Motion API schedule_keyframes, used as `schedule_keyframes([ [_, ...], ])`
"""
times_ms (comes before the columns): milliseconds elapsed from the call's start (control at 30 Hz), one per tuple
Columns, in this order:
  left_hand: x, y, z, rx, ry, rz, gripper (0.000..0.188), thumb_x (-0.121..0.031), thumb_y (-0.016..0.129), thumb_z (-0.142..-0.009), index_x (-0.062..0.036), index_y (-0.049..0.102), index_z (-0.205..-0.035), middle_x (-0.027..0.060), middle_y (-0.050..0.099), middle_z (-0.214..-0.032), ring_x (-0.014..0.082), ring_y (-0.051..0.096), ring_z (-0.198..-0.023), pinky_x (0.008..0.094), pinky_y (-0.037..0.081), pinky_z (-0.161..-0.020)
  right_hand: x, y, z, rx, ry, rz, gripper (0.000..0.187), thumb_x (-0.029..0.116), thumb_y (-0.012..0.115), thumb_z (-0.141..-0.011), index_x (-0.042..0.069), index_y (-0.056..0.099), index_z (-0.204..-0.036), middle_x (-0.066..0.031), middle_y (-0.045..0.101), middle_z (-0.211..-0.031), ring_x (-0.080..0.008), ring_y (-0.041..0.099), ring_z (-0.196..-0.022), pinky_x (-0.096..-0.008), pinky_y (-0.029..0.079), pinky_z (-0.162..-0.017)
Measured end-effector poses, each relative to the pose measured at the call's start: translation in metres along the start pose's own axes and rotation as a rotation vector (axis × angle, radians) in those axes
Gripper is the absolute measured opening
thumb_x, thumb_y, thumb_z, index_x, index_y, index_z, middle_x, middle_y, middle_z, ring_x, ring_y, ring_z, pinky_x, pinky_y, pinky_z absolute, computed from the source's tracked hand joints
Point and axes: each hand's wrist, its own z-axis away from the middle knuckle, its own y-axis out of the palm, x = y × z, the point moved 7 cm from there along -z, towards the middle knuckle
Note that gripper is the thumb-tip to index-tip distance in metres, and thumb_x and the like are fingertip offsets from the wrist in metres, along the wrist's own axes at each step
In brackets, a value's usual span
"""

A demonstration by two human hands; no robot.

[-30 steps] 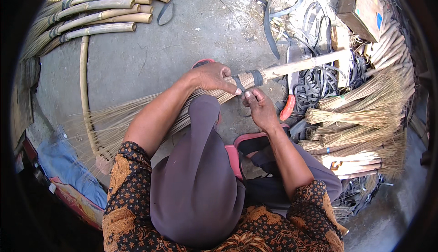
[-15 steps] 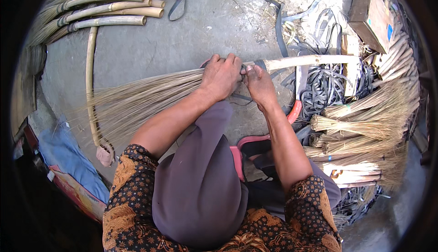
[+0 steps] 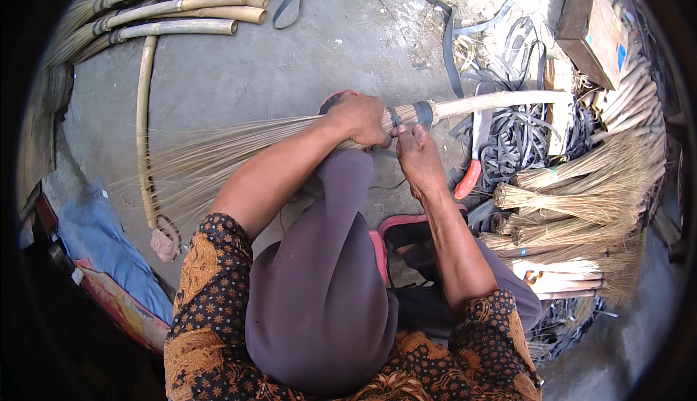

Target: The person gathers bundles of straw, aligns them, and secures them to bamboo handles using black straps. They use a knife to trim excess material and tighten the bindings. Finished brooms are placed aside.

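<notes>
Across my raised knee lies a broom (image 3: 247,142) of long pale bristles, its bamboo handle (image 3: 501,100) pointing right. My left hand (image 3: 361,119) wraps around the bristles near the handle. One dark rubber strip (image 3: 394,117) circles the bundle beside that hand, and a wider dark band (image 3: 424,113) is wound nearer the handle. Below the bundle, my right hand (image 3: 419,155) has its fingers pinched together on the strip, close to my left fingertips. Part of the strip is hidden behind my fingers.
A knife (image 3: 470,177) with a red-orange handle lies under the broom handle, beside tangled dark strips (image 3: 514,136). Bristle bundles (image 3: 559,197) are stacked at right, below a wooden box (image 3: 592,34). Several brooms (image 3: 174,9) lie far left; a curved stick (image 3: 144,125) lies nearer.
My left hand has turned over the bundle, and my right hand has moved slightly down and right. The strip around the bristles and the wider band now show more plainly.
</notes>
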Motion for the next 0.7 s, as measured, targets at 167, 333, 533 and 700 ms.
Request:
schedule_keyframes([
  [167, -0.007, -0.011, 0.012, -0.155, 0.008, -0.154, 0.077, -0.051, 0.082, -0.065, -0.0059, 0.071, -0.127, 0.0197, 0.071, -0.113, 0.0337, 0.068, -0.11, 0.0482, 0.04, -0.104, -0.005, 0.001, -0.021, 0.057, 0.021, -0.008, 0.026, 0.024, 0.053, -0.11, 0.004, 0.062, -0.096, 0.0055, 0.047, -0.069, -0.0051, 0.038, -0.061, -0.0257, 0.031, -0.056],
  [333, -0.031, -0.002, 0.04, -0.625, -0.009, -0.257, 0.069, -0.039, 0.075, -0.077, 0.0029, 0.059, -0.129, 0.0212, 0.068, -0.12, 0.0385, 0.064, -0.113, 0.0487, 0.039, -0.104, 0.005, 0.013, -0.018, 0.065, 0.067, -0.128, 0.025, 0.024, 0.051, -0.11, 0.003, 0.061, -0.101, 0.0037, 0.049, -0.068, -0.0055, 0.039, -0.057, -0.0256, 0.029, -0.05],
  [533, -0.016, -0.018, 0.022, -0.295, -0.005, -0.096, 0.055, -0.04, 0.075, -0.083, 0.0032, 0.062, -0.114, 0.0238, 0.068, -0.116, 0.0383, 0.068, -0.11, 0.0457, 0.042, -0.102, 0.006, 0.003, 0.001, 0.023, 0.127, -0.154, 0.026, 0.026, 0.05, -0.111, 0.003, 0.061, -0.104, 0.0034, 0.05, -0.067, -0.0045, 0.036, -0.047, -0.0232, 0.026, -0.041],
  [700, -0.02, -0.017, 0.031, -0.238, -0.002, -0.071, 0.069, -0.055, 0.076, -0.082, 0.005, 0.066, -0.115, 0.0274, 0.072, -0.108, 0.0354, 0.07, -0.111, 0.0462, 0.042, -0.102, 0.013, 0.002, -0.001, 0.031, 0.137, -0.164, 0.026, 0.027, 0.052, -0.111, 0.004, 0.061, -0.104, 0.0043, 0.048, -0.065, -0.0035, 0.035, -0.045, -0.0228, 0.024, -0.04],
])
